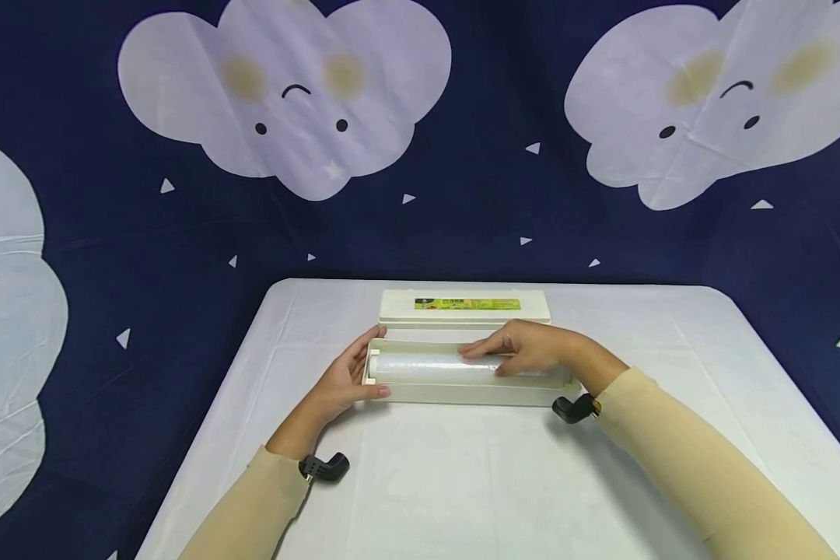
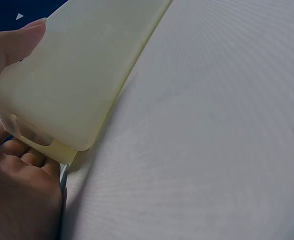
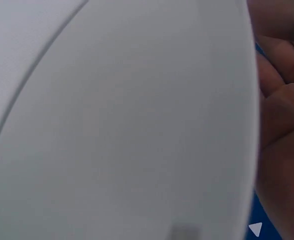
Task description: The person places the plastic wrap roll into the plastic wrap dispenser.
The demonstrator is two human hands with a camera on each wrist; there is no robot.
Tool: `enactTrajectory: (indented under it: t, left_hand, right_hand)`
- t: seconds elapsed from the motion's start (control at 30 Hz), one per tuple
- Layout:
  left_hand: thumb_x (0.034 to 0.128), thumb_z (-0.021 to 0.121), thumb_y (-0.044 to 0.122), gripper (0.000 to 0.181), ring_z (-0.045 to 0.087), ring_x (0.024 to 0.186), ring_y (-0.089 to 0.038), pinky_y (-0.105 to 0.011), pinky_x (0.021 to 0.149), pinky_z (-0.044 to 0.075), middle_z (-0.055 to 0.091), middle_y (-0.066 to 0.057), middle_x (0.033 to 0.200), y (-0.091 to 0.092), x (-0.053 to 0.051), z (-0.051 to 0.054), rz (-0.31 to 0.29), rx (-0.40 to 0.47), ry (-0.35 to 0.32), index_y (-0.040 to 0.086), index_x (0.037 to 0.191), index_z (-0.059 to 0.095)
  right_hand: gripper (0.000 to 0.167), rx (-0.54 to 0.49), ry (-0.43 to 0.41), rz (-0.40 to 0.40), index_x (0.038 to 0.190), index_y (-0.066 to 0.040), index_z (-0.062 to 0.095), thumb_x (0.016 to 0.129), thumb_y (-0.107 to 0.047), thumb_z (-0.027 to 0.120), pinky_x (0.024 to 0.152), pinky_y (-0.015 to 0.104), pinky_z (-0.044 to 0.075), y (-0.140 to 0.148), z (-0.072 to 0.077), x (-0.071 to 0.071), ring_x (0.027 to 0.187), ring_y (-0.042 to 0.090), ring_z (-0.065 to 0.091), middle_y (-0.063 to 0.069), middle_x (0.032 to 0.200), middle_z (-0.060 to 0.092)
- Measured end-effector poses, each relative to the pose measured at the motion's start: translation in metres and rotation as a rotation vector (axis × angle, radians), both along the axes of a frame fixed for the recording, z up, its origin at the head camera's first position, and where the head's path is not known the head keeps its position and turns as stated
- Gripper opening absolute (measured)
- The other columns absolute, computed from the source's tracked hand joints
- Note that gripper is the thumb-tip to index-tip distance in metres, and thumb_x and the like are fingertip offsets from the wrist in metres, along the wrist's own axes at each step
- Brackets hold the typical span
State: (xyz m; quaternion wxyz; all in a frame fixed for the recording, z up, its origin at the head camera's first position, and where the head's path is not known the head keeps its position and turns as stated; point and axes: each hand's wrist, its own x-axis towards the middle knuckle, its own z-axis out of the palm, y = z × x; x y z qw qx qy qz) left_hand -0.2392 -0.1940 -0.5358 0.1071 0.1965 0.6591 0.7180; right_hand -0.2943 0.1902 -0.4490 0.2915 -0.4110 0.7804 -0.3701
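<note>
A long white box (image 1: 462,394) lies crosswise on the table, with a roll of clear film (image 1: 420,367) inside it. My left hand (image 1: 339,383) grips the box's left end, thumb on the front wall and fingers around the end and back. In the left wrist view the thumb lies on the wall of the box (image 2: 77,75), and the left hand's (image 2: 24,185) other fingers are at its end. My right hand (image 1: 535,346) rests over the roll's right part, its fingers touching the film. In the right wrist view the box wall (image 3: 137,120) hides part of the right hand (image 3: 287,115).
Behind the box lies a white lid (image 1: 395,307) with a yellow-green label (image 1: 467,304). A white cloth covers the table (image 1: 420,482). Beyond its far edge hangs a dark blue cloth (image 1: 490,225) with clouds and small triangles.
</note>
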Motion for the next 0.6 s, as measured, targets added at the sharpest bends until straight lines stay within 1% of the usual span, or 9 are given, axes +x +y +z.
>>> enactTrajectory:
  t: [0.1, 0.17, 0.3, 0.37, 0.43, 0.53, 0.6]
  left_hand:
    - [0.0731, 0.088, -0.015, 0.115, 0.027, 0.154, -0.031, -0.027, 0.119, 0.032, 0.027, -0.012, 0.17, 0.0, 0.001, 0.0, 0.002, -0.002, 0.0, 0.009, 0.167, 0.026]
    - [0.0731, 0.088, -0.016, 0.115, 0.027, 0.154, -0.031, -0.027, 0.119, 0.032, 0.027, -0.012, 0.17, 0.0, 0.001, 0.0, 0.004, -0.003, 0.001, 0.008, 0.167, 0.026]
    - [0.0733, 0.087, -0.016, 0.115, 0.025, 0.155, -0.033, -0.027, 0.119, 0.032, 0.026, -0.012, 0.17, -0.001, 0.001, 0.0, 0.003, -0.003, 0.002, 0.007, 0.167, 0.025]
    - [0.0734, 0.087, -0.017, 0.115, 0.024, 0.155, -0.034, -0.026, 0.119, 0.031, 0.026, -0.013, 0.17, -0.002, 0.001, 0.0, 0.001, 0.002, 0.006, 0.006, 0.167, 0.024]
    - [0.0736, 0.086, -0.017, 0.115, 0.024, 0.155, -0.035, -0.026, 0.119, 0.031, 0.026, -0.013, 0.17, -0.002, 0.001, 0.0, 0.0, 0.004, 0.009, 0.006, 0.167, 0.024]
    - [0.074, 0.086, -0.017, 0.114, 0.024, 0.155, -0.034, -0.026, 0.119, 0.031, 0.026, -0.013, 0.17, -0.002, 0.002, 0.0, -0.003, 0.0, 0.011, 0.006, 0.167, 0.024]
    - [0.0741, 0.086, -0.017, 0.114, 0.024, 0.155, -0.034, -0.026, 0.119, 0.031, 0.026, -0.013, 0.17, -0.002, 0.002, 0.001, -0.004, -0.002, 0.014, 0.007, 0.167, 0.025]
  right_hand:
    - [0.063, -0.011, 0.037, -0.02, 0.147, -0.015, 0.065, 0.089, 0.01, 0.072, 0.117, 0.031, 0.038, 0.004, 0.003, 0.003, 0.142, 0.015, 0.047, -0.006, 0.15, 0.057]
    - [0.062, -0.033, 0.032, -0.024, 0.148, -0.012, 0.063, 0.09, 0.008, 0.073, 0.116, 0.031, 0.039, 0.007, 0.004, 0.004, 0.141, 0.017, 0.049, -0.004, 0.15, 0.057]
    - [0.059, -0.112, 0.017, -0.04, 0.149, -0.003, 0.06, 0.092, 0.004, 0.075, 0.116, 0.035, 0.041, 0.016, 0.003, 0.007, 0.14, 0.026, 0.052, 0.004, 0.152, 0.057]
    - [0.057, -0.163, 0.024, -0.074, 0.147, -0.002, 0.061, 0.092, 0.002, 0.077, 0.115, 0.04, 0.043, 0.022, 0.003, 0.009, 0.139, 0.03, 0.053, 0.007, 0.151, 0.057]
    - [0.054, -0.209, 0.06, -0.126, 0.145, -0.004, 0.064, 0.093, -0.002, 0.079, 0.113, 0.043, 0.045, 0.027, 0.002, 0.013, 0.136, 0.032, 0.056, 0.007, 0.148, 0.06]
    - [0.05, -0.293, 0.107, -0.204, 0.14, -0.003, 0.068, 0.092, -0.003, 0.081, 0.111, 0.043, 0.047, 0.036, 0.003, 0.019, 0.133, 0.033, 0.058, 0.009, 0.144, 0.064]
    - [0.048, -0.343, 0.127, -0.243, 0.138, -0.001, 0.068, 0.092, 0.0, 0.081, 0.111, 0.039, 0.048, 0.042, 0.003, 0.022, 0.132, 0.032, 0.059, 0.011, 0.141, 0.065]
